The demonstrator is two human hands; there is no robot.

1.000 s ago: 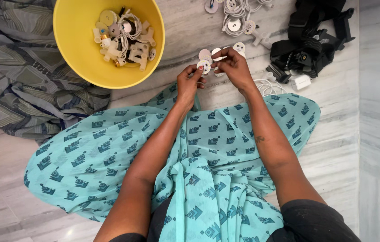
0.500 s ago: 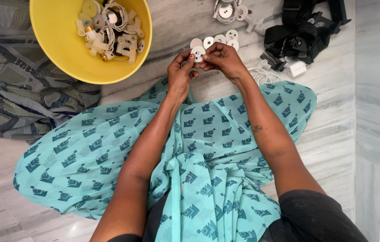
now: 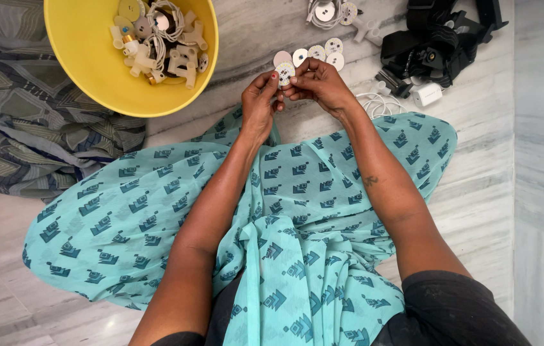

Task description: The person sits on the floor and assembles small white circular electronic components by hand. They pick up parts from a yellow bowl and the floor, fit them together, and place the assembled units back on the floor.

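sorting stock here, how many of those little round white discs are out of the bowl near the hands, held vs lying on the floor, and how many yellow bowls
round white disc held between left hand and right hand: 1
round white discs on the floor just beyond the hands: 4
yellow bowl of parts: 1
Total: 6

Surface: grey-veined white marble floor point(image 3: 477, 192). On it: round yellow plastic bowl point(image 3: 86, 70) top left, touching a crumpled grey striped cloth point(image 3: 22, 128) at left. Row of small white round discs point(image 3: 323, 52) top centre, more discs with coiled white wire point(image 3: 329, 11) beyond. Black strapped gear point(image 3: 438, 45) top right, small white plug block point(image 3: 427, 95) and thin white cable point(image 3: 374, 106) just beside it.
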